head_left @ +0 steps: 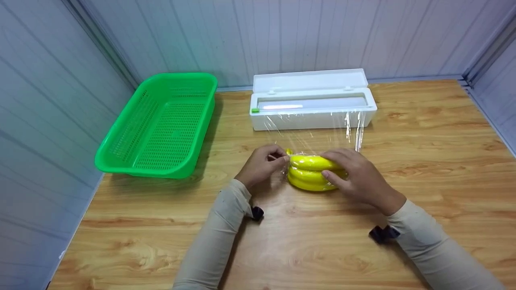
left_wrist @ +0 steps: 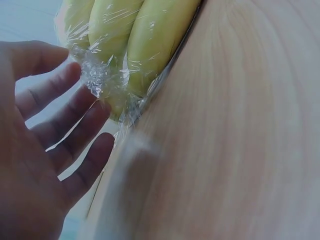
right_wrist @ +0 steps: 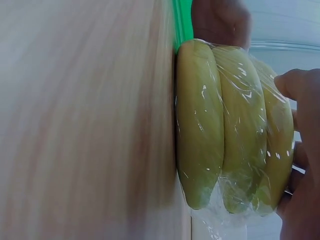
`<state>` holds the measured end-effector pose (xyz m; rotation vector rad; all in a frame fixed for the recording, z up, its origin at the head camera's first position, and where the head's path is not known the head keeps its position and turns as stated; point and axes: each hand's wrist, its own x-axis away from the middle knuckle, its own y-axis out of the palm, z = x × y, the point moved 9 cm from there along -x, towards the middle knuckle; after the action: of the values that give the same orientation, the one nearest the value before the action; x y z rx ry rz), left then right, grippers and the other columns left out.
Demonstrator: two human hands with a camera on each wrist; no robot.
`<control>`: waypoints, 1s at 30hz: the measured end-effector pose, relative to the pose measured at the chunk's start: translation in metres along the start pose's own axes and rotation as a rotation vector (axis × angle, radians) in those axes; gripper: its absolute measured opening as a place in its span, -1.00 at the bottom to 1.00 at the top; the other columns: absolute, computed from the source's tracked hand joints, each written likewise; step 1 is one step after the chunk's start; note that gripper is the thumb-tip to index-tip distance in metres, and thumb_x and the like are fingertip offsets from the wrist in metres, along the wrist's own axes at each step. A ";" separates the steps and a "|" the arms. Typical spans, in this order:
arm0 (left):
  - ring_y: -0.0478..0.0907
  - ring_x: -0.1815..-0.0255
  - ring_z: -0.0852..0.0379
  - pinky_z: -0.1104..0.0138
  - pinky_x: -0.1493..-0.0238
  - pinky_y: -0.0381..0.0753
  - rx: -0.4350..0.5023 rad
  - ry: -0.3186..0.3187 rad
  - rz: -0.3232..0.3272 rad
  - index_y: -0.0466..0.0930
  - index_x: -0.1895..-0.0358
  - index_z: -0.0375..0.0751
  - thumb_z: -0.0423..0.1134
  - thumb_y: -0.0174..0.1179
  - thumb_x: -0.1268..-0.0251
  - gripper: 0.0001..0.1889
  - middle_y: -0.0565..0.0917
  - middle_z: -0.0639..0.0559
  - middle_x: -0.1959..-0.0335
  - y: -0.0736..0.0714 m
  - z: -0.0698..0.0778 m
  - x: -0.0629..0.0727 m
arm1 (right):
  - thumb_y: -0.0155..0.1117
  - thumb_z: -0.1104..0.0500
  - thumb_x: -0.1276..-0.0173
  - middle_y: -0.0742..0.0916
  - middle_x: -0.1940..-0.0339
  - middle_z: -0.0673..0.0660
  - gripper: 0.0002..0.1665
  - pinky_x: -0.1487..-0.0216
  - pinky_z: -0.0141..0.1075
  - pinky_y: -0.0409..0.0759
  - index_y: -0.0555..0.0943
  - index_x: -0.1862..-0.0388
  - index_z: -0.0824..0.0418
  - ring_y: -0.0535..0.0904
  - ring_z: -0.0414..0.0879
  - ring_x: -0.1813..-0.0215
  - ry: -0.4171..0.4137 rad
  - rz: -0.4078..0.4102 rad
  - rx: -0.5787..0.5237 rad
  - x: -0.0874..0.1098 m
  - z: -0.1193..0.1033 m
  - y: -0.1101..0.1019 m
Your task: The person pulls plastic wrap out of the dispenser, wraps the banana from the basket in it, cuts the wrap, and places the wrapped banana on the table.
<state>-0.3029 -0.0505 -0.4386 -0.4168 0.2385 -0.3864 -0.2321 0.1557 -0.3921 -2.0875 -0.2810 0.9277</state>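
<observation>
A bunch of yellow bananas (head_left: 310, 179) lies on the table, wrapped in clear cling film (left_wrist: 97, 75) that shines in creases. At the bunch's left end, my left hand (head_left: 262, 165) pinches the crumpled film between thumb and index finger; its other fingers are spread loosely in the left wrist view. My right hand (head_left: 358, 173) grips the right part of the bunch, thumb on the near side and fingers over the far side. Three bananas (right_wrist: 200, 125) show side by side in the right wrist view. Film stretches from the bunch back to a white dispenser box (head_left: 312, 121).
The dispenser's lid (head_left: 310, 80) stands raised at the back, with a green slider (head_left: 255, 110) at the left of its front edge. A green plastic basket (head_left: 197, 153) sits on the left of the wooden table (head_left: 435, 161). Pale panel walls (head_left: 290, 36) enclose the table.
</observation>
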 end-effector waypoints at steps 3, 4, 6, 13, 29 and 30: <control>0.57 0.14 0.10 0.23 -0.01 0.55 -0.008 -0.013 0.036 0.68 0.22 -0.15 -0.18 0.23 -0.40 -0.87 0.67 0.07 0.22 -0.003 -0.002 0.001 | 0.36 0.08 -0.40 0.67 -0.18 0.12 -0.52 -0.20 0.09 0.50 0.59 -0.26 0.16 0.55 0.10 -0.22 -0.001 -0.009 -0.002 0.000 -0.001 0.001; 0.57 0.14 0.11 0.24 -0.01 0.55 -0.015 -0.016 0.049 0.68 0.21 -0.15 -0.18 0.22 -0.41 -0.87 0.67 0.08 0.22 -0.005 -0.002 0.001 | 0.35 0.09 -0.40 0.67 -0.18 0.12 -0.52 -0.20 0.10 0.50 0.59 -0.26 0.16 0.55 0.10 -0.22 -0.001 -0.011 -0.004 0.000 -0.001 0.001; 0.57 0.14 0.12 0.25 -0.01 0.55 -0.018 -0.029 0.075 0.68 0.20 -0.15 -0.17 0.20 -0.44 -0.86 0.67 0.08 0.23 -0.008 -0.002 0.000 | 0.35 0.11 -0.40 0.68 -0.18 0.13 -0.52 -0.22 0.09 0.49 0.59 -0.27 0.17 0.55 0.10 -0.23 0.002 -0.010 -0.009 0.000 -0.001 -0.001; 0.58 0.13 0.09 0.25 -0.03 0.55 0.009 -0.066 0.180 0.68 0.15 -0.19 -0.18 0.20 -0.45 -0.83 0.69 0.03 0.22 -0.028 -0.002 -0.003 | 0.35 0.17 -0.38 0.70 -0.17 0.14 -0.55 -0.26 0.08 0.47 0.62 -0.22 0.23 0.57 0.11 -0.23 -0.014 0.020 -0.031 -0.006 -0.005 -0.006; 0.55 0.04 0.06 0.30 -0.03 0.54 0.051 -0.164 0.552 0.66 0.15 -0.26 -0.30 0.25 -0.36 -0.89 0.57 -0.07 0.09 -0.064 -0.015 -0.015 | 0.23 0.26 -0.47 0.70 -0.16 0.15 -0.71 -0.25 0.03 0.48 0.67 -0.11 0.29 0.58 0.07 -0.22 0.012 0.041 -0.080 -0.019 0.000 -0.016; 0.54 0.02 0.05 0.30 -0.03 0.54 0.049 -0.169 0.579 0.65 0.13 -0.28 -0.31 0.25 -0.35 -0.87 0.55 -0.09 0.06 -0.066 -0.015 -0.015 | 0.22 0.26 -0.47 0.70 -0.15 0.15 -0.71 -0.25 0.02 0.49 0.67 -0.10 0.30 0.58 0.06 -0.22 0.014 0.038 -0.085 -0.020 0.001 -0.017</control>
<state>-0.3418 -0.1057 -0.4213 -0.3125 0.1743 0.2098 -0.2451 0.1569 -0.3692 -2.1826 -0.2789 0.9383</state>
